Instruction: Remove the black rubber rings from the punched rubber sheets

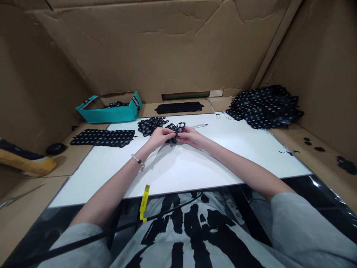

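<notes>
Both my hands meet over the far middle of the white board (195, 163). My left hand (158, 136) and my right hand (190, 136) are closed on a small black perforated strip (175, 131), its holes showing between my fingers. Just behind my left hand lies a small heap of black ring-shaped pieces (150, 124). A white pen-like tool (199, 126) rests on the board beyond my right hand.
A black perforated sheet (103, 137) lies at the left, another black sheet (179, 107) at the back. A teal box (110, 109) stands at the back left, and a big pile of black holed sheets (264, 106) at the back right. Cardboard walls surround the desk.
</notes>
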The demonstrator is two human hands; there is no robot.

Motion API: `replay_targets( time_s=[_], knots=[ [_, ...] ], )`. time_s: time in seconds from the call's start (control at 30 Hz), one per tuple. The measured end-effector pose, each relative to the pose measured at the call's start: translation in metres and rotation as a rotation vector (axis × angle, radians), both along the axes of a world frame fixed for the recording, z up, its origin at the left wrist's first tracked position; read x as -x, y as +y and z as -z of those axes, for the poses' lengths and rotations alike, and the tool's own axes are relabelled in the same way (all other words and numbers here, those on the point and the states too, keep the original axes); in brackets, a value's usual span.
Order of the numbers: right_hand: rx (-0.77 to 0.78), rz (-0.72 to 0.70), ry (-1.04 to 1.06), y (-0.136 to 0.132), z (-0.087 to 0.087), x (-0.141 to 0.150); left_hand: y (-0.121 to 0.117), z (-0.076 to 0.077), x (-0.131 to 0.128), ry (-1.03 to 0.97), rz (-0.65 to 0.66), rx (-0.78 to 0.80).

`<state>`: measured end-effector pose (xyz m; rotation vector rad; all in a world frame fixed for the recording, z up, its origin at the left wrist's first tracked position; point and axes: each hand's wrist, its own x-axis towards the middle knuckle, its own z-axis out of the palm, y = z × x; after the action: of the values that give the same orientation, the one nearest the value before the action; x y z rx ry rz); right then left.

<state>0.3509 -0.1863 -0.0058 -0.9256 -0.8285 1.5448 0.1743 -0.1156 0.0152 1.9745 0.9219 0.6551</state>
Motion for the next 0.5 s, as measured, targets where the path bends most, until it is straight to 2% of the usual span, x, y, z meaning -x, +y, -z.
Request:
replay_targets(
  time_s=[0.07,0.13,0.23,0.3,0.4,0.5],
  knots=[
    [-0.002,-0.011,-0.012,0.002,0.001,0.0,0.006,0.001,0.001,-0.014,-0.052,0.025],
    [-0.021,-0.009,-0.011,0.003,0.002,-0.001,0.017,-0.002,0.007,-0.062,-0.157,-0.007],
    [-0.008,0.033,-0.027,0.003,0.002,-0.001,0.041,-0.01,0.028,-0.117,-0.421,-0.261],
    [0.027,0.064,-0.055,0.003,0.002,0.0,0.057,-0.012,0.044,-0.076,-0.55,-0.44],
    [0.035,0.083,-0.072,0.004,0.004,0.001,0.072,-0.006,0.059,0.081,-0.527,-0.584],
    [0.024,0.098,-0.077,0.005,0.007,0.002,0.073,-0.001,0.06,0.17,-0.466,-0.665]
  ],
)
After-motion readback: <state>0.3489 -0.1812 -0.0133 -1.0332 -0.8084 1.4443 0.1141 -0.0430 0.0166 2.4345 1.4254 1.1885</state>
